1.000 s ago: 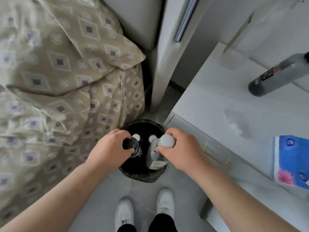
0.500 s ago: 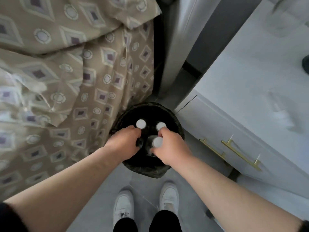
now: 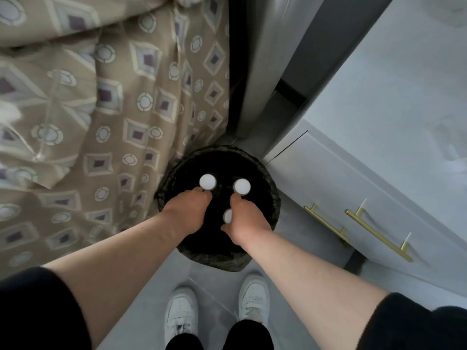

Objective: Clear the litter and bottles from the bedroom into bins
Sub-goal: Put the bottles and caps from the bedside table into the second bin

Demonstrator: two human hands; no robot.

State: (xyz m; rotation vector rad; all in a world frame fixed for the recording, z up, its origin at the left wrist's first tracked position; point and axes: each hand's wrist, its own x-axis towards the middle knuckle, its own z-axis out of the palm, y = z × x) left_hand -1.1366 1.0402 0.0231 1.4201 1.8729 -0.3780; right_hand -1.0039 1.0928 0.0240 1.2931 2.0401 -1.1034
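A round bin (image 3: pixel 276 198) lined with a black bag stands on the floor between the bed and the drawers. Three white bottle caps show inside it; the bottle bodies are lost in the dark. My left hand (image 3: pixel 188 213) reaches into the bin, fingers curled just below the left cap (image 3: pixel 207 182), apparently round that bottle's neck. My right hand (image 3: pixel 249 221) is also in the bin and grips the bottle with the near cap (image 3: pixel 228 215). The third cap (image 3: pixel 241 186) stands just beyond my right fingers.
A beige patterned bedspread (image 3: pixel 101 109) hangs down on the left, touching the bin. A white drawer unit (image 3: pixel 379 147) with gold handles (image 3: pixel 379 233) stands on the right. My white shoes (image 3: pixel 180 314) are on the grey floor right in front of the bin.
Both hands have gone lower into the bin with their bottles. The view has tilted down, so the dark bottle and blue pack on the drawer top are out of sight.
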